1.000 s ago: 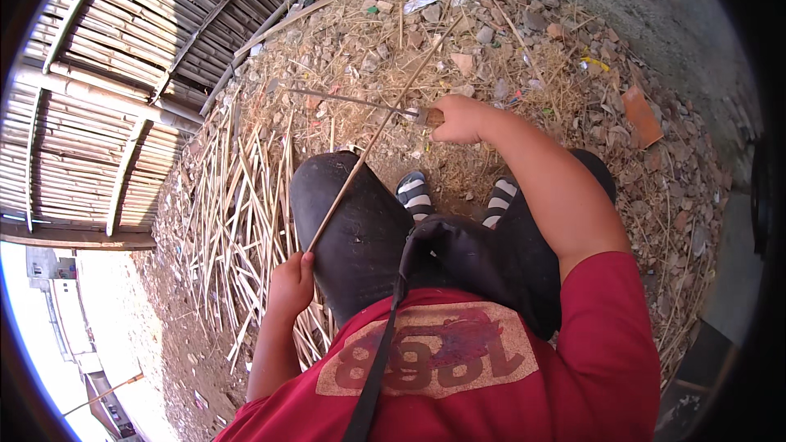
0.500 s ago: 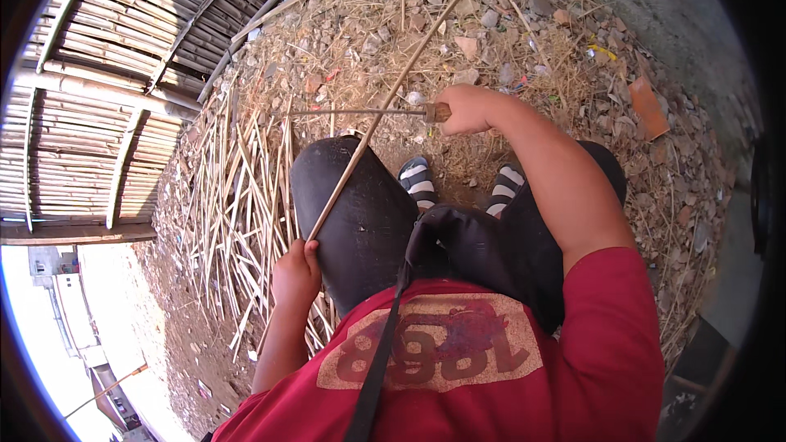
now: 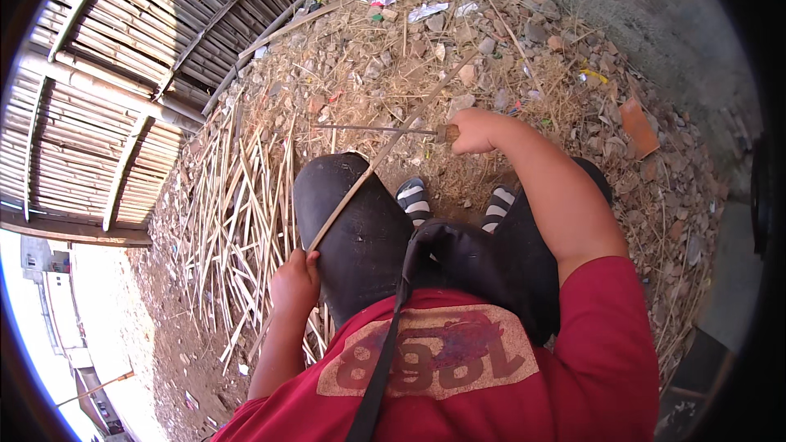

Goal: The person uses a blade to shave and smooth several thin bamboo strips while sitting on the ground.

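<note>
My left hand point(image 3: 295, 282) is closed around the near end of a long, thin bamboo strip point(image 3: 350, 196). From there the strip slants up and to the right, over my left thigh and past the knee. In my right hand point(image 3: 477, 131), beyond my knees, is a knife point(image 3: 447, 133) gripped by its short wooden handle. Its long, narrow blade point(image 3: 360, 128) points left, seen nearly edge-on, and crosses the strip. Whether blade and strip touch there, I cannot tell.
Many pale bamboo strips point(image 3: 237, 229) lie in a loose pile left of my leg. Rubble, straw and litter point(image 3: 393, 57) cover the ground ahead. A bamboo-slat wall point(image 3: 106, 90) stands at the left, a rough wall point(image 3: 655, 41) at the far right. A brick piece point(image 3: 639, 128) lies at right.
The view has shifted a little. The strip's far end has swung lower and to the right, so the strip lies at a flatter slant. Both hands keep their grips.
</note>
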`<state>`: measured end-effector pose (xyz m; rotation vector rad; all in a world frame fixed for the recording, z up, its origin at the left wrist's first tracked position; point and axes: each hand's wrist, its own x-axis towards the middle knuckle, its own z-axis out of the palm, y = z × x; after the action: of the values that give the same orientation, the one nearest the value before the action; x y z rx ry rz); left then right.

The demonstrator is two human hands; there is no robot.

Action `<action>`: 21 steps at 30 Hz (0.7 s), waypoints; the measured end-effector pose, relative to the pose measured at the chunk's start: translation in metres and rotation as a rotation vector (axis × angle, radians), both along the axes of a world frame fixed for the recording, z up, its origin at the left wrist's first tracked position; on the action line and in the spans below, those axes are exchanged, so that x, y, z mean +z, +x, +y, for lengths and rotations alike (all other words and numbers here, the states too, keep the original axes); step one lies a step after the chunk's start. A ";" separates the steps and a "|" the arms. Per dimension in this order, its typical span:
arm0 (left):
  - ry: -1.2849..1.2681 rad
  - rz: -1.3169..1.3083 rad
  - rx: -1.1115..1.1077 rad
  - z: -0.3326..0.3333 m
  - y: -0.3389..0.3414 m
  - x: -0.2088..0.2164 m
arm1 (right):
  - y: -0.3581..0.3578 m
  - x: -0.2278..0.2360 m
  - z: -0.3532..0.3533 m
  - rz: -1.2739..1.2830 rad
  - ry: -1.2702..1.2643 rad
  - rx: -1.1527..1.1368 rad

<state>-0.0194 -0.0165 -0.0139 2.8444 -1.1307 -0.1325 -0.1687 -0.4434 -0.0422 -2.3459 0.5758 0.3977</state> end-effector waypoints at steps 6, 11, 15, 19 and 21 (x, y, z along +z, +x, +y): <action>-0.025 0.081 -0.011 0.006 -0.002 0.000 | 0.002 -0.001 0.016 -0.099 -0.081 -0.029; -0.011 0.068 -0.044 -0.004 0.012 0.014 | -0.008 -0.014 -0.027 -0.043 -0.036 -0.261; -0.008 0.129 -0.046 0.001 0.014 0.012 | 0.009 0.007 0.017 -0.172 -0.016 -0.099; -0.083 0.167 -0.056 -0.002 0.011 0.005 | 0.002 0.002 0.001 -0.124 0.033 -0.070; -0.084 0.155 -0.039 -0.002 0.011 0.008 | 0.004 -0.004 -0.011 -0.108 0.061 -0.161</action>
<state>-0.0084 -0.0186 -0.0057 2.6869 -1.1324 -0.2950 -0.1651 -0.4549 -0.0465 -2.2291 0.6847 0.2101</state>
